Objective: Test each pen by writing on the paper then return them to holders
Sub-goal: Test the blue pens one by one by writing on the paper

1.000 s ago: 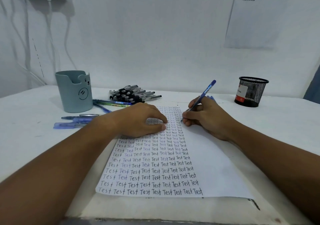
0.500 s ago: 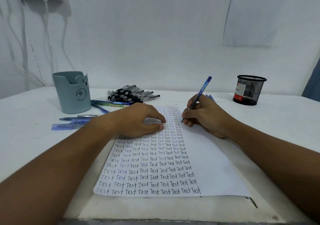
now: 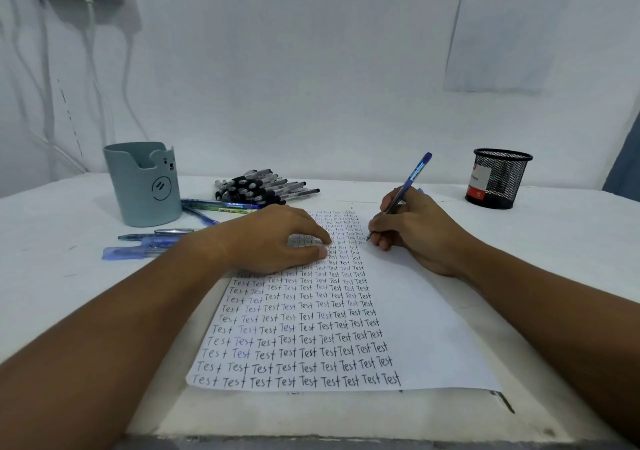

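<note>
Right hand [image 3: 412, 231] pinches blue pen [image 3: 410, 183], tip on paper [image 3: 415, 328], barrel slanting up past knuckles. Left hand [image 3: 277, 242] rests flat on paper, fingers relaxed.

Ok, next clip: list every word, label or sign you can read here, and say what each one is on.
"Test": handwritten again and again in rows and columns on the paper, in black and blue ink.
Printed lines on the wall sheet: too blurred to read.
Red and white label on the black mesh holder: too small to read.
Print on the green pen: unreadable.
The grey-blue holder shows only a drawn face, no words.
</note>
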